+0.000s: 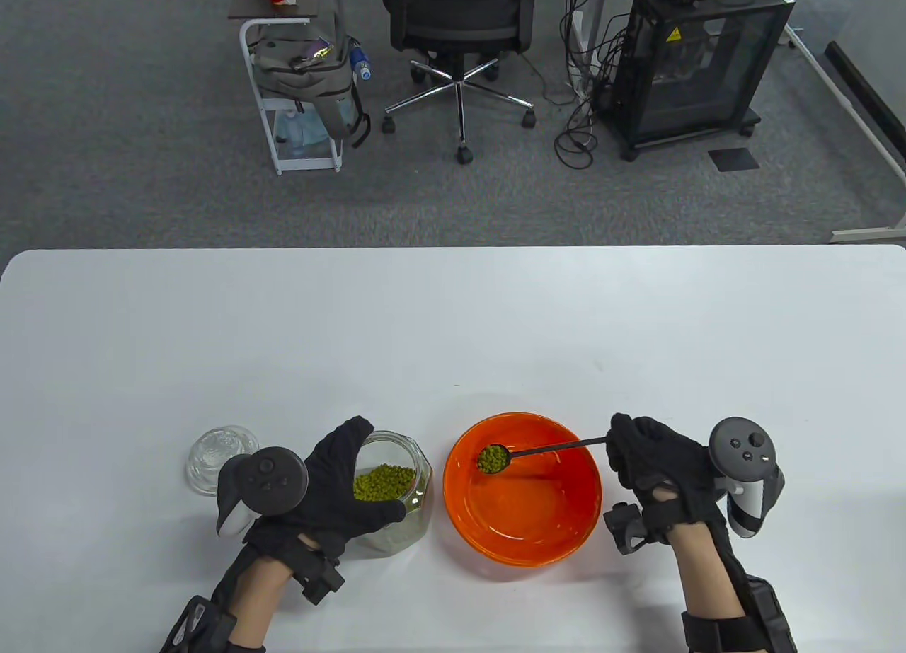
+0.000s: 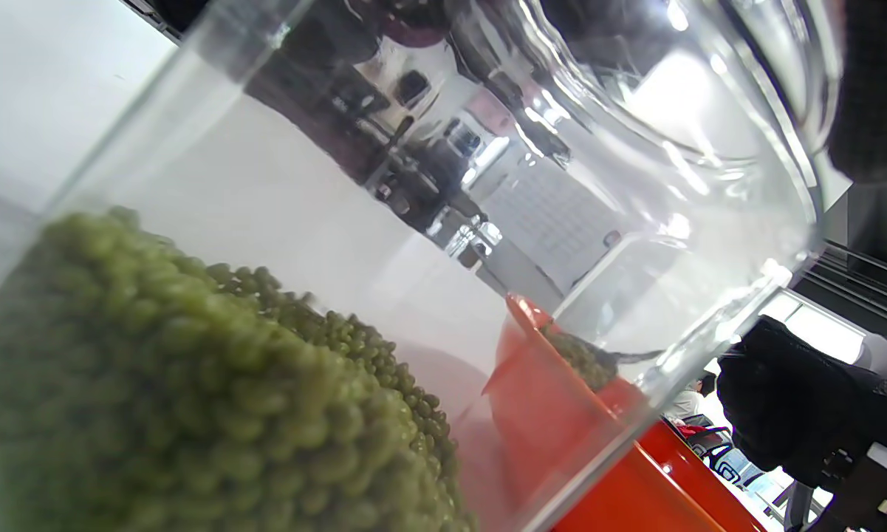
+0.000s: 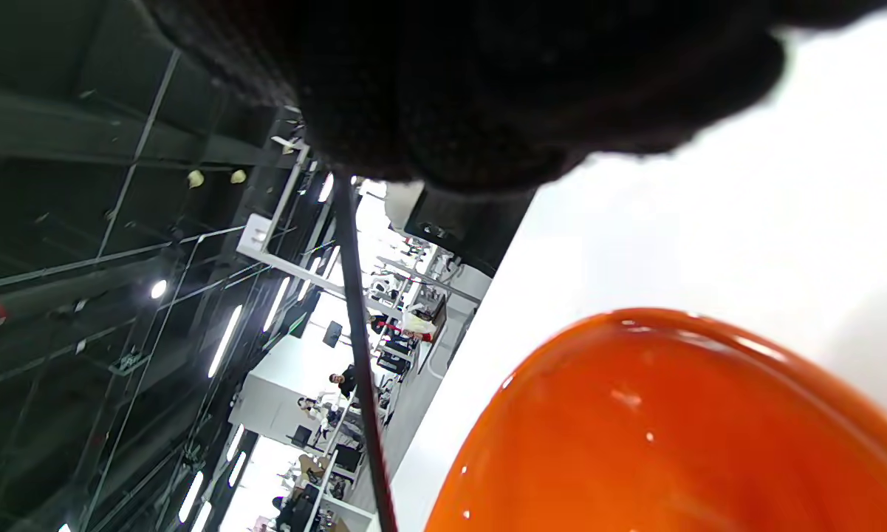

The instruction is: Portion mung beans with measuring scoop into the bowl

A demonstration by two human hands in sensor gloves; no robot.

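An orange bowl (image 1: 524,522) stands near the table's front, right of a glass jar (image 1: 407,501) holding mung beans (image 1: 382,482). My left hand (image 1: 333,490) grips the jar, fingers curled around its rim and side. My right hand (image 1: 648,462) pinches the thin black handle of a measuring scoop (image 1: 493,458). The scoop's head is heaped with green beans and hangs level over the bowl's left half. In the left wrist view the beans (image 2: 192,384) fill the jar (image 2: 635,185), with the bowl (image 2: 635,473) behind it. The right wrist view shows the scoop handle (image 3: 358,347) and bowl rim (image 3: 635,414).
The jar's glass lid (image 1: 212,455) lies on the white table (image 1: 453,327) left of my left hand. Beyond the far edge stand an office chair (image 1: 460,30), a small cart with a bag (image 1: 301,80) and a black cabinet (image 1: 697,59).
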